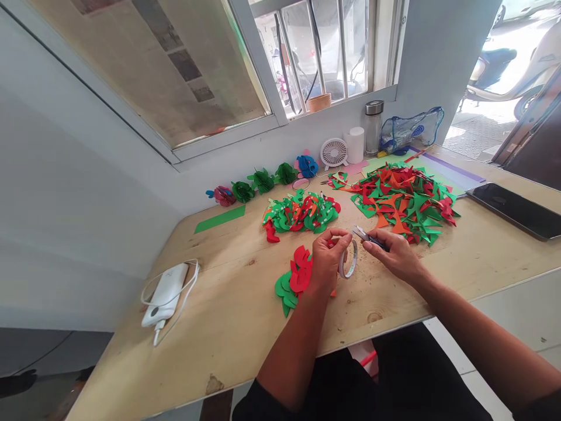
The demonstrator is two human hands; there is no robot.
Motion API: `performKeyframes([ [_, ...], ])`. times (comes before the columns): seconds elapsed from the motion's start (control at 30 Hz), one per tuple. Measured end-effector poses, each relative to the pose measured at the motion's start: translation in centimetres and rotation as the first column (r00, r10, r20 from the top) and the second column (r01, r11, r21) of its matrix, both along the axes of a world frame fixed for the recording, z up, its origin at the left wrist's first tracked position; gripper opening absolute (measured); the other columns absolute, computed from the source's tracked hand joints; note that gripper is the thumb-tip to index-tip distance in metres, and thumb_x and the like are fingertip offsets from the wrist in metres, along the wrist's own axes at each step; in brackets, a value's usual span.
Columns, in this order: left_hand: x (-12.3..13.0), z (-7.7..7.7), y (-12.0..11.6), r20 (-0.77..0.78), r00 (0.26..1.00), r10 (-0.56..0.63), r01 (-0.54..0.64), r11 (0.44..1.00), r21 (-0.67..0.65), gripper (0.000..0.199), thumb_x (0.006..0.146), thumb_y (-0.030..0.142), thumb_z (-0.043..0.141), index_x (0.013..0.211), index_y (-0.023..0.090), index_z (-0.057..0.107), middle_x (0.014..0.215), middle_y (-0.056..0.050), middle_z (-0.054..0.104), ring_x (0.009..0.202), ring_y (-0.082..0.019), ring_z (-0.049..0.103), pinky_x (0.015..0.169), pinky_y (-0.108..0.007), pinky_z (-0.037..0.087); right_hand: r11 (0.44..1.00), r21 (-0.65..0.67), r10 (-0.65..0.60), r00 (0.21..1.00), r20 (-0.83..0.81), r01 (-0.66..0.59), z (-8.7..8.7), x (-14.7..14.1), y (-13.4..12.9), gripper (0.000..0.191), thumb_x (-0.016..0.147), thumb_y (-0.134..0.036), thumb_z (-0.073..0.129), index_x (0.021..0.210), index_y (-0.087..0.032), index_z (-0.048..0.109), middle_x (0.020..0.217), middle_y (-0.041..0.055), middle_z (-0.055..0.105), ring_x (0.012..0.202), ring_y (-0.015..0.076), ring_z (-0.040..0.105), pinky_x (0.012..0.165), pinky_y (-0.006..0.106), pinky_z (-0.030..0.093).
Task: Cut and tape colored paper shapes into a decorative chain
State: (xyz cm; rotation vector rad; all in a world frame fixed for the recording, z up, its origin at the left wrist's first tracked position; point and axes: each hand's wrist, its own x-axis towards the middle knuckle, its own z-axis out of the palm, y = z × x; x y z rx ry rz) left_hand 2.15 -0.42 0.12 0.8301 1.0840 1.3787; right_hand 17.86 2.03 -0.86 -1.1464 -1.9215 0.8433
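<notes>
Pinching a roll of tape (349,274), the left hand (328,251) is just beside the right hand (397,254), which grips a small tool (362,234) with a shiny tip. Both are over the wooden table (245,316). Red and green paper shapes (300,275) lie by the left wrist. Behind is a pile of curled paper (302,211). Paper scraps (409,202) sit to the right, near a black phone (519,207).

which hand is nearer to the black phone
Right. The right hand is to the left of the phone; the left hand is farther left, beyond the right hand.
</notes>
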Motion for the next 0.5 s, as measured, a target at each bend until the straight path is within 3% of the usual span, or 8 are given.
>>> performKeyframes([
  [0.5,0.05,-0.10,0.11,0.029,1.000,-0.001,0.002,1.000,-0.025,0.034,0.060,0.040,0.077,0.075,0.016,0.058,0.045,0.009,0.041,0.036,-0.002,0.033,0.037,-0.015,0.021,0.999,0.044,0.008,1.000,0.022,-0.009,-0.13,0.05,0.13,0.035,0.084,-0.048,0.050,0.069,-0.017,0.057,0.058,-0.0038,0.039,0.054,0.0092,0.034,0.049,0.023,0.027],
])
